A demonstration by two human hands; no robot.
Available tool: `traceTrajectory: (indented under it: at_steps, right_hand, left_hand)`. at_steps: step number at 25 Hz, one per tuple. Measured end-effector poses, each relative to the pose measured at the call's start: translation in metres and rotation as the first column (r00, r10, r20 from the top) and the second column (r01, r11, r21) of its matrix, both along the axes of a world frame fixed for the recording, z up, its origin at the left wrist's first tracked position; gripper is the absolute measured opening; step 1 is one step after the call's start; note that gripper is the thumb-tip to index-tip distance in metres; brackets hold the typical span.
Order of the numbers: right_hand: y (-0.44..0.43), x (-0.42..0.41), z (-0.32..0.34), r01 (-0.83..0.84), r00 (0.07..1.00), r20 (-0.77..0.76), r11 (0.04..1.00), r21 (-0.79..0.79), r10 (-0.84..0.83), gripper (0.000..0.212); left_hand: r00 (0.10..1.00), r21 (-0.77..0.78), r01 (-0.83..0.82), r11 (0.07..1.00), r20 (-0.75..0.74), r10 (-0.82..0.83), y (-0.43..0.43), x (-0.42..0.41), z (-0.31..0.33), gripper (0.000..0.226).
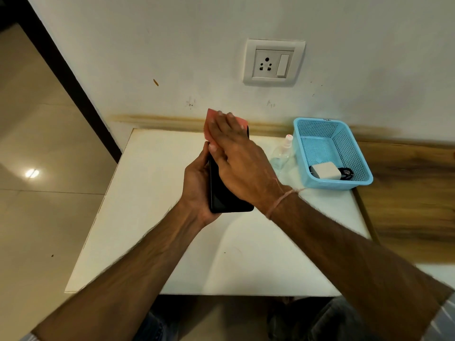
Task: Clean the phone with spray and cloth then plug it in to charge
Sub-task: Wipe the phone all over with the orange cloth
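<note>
Phone (230,201) is held above the bench (147,217), long axis pointing at the wall. Left hand (197,183) grips its left edge. Right hand (238,156) is flat, fingers (222,126) straight, pressing the cloth (211,124) on the far end. Charger (325,170) sits right, nearer the right hand.

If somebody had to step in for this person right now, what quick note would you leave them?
Left hand grips the phone, held above the table. Right hand presses the cloth flat on the phone's upper part, fingers straight.
Spray bottle stands on the table beside the basket; charger and cable lie in the basket. Wall socket is empty.
Done: wiping under way.
Left: finish wiping, then plug in the charger and phone.
</note>
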State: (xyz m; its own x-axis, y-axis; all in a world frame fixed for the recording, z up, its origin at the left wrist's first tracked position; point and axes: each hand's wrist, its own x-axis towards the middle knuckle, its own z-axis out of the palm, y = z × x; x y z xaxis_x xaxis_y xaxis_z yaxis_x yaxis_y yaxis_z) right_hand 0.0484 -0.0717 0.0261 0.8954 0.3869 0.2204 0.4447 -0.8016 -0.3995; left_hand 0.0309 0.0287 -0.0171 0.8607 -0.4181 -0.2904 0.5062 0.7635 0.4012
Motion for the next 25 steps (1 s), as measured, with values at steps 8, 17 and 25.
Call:
traceTrajectory:
  at_steps: [8,17,25]
  right_hand:
    - [-0.019,-0.105,-0.040,-0.130,0.991,0.013,0.989,-0.072,0.132,0.054]
    - [-0.050,-0.090,-0.029,0.022,0.997,0.077,0.998,0.051,-0.026,0.046]
    - [-0.030,-0.100,-0.043,-0.163,0.986,0.026,0.983,-0.081,0.166,0.048]
  left_hand:
    - [0.997,0.027,0.057,0.998,0.055,-0.059,0.008,0.005,-0.003,0.076]
    - [0.998,0.070,0.013,0.997,0.056,-0.017,0.000,0.004,-0.003,0.072]
    - [0.997,0.052,0.048,0.998,0.062,-0.051,0.003,0.002,0.002,0.078]
